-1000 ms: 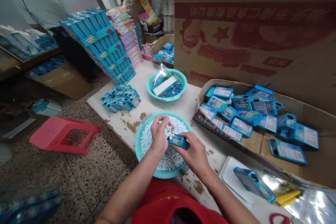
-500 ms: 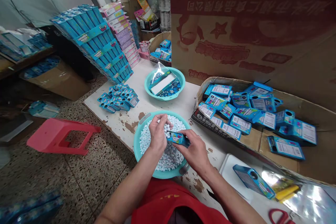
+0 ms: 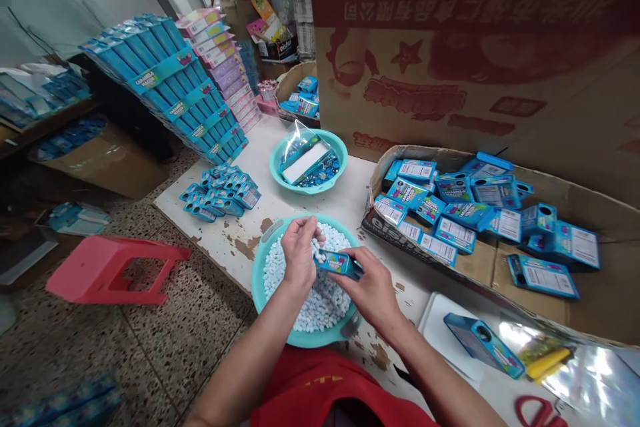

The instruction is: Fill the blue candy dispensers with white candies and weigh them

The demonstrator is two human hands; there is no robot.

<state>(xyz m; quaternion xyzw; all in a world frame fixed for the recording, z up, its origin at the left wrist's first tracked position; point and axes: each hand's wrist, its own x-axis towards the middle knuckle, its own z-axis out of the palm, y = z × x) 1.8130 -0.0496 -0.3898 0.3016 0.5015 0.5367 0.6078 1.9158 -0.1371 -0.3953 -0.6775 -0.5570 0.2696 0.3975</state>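
Note:
My right hand [image 3: 371, 285] grips a small blue candy box [image 3: 336, 263], tilted so its end faces left. Cupped at that end, my left hand [image 3: 300, 252] holds several white candies [image 3: 319, 247] against the box's opening. Both hands are over a turquoise basin [image 3: 259, 280] filled with loose white candies [image 3: 315, 310]. Behind it stands a second turquoise bowl [image 3: 310, 188] with small blue and silver pieces, a clear bag and a white-faced carton. A cluster of blue candy boxes [image 3: 220, 193] stands on the table to the left.
An open cardboard tray [image 3: 480, 273] of blue boxes lies on the right. Nearer are a white scale [image 3: 435, 327] with a box on it, a yellow-handled cutter [image 3: 547, 365] and red scissors [image 3: 535, 410]. Stacked display boxes [image 3: 165, 87] rise back left; a red stool [image 3: 110, 267] stands on the floor.
The view has shifted slightly, so the background sits a little further left. My left fingers have closed in a bit at the box's end; fewer candies show in the palm.

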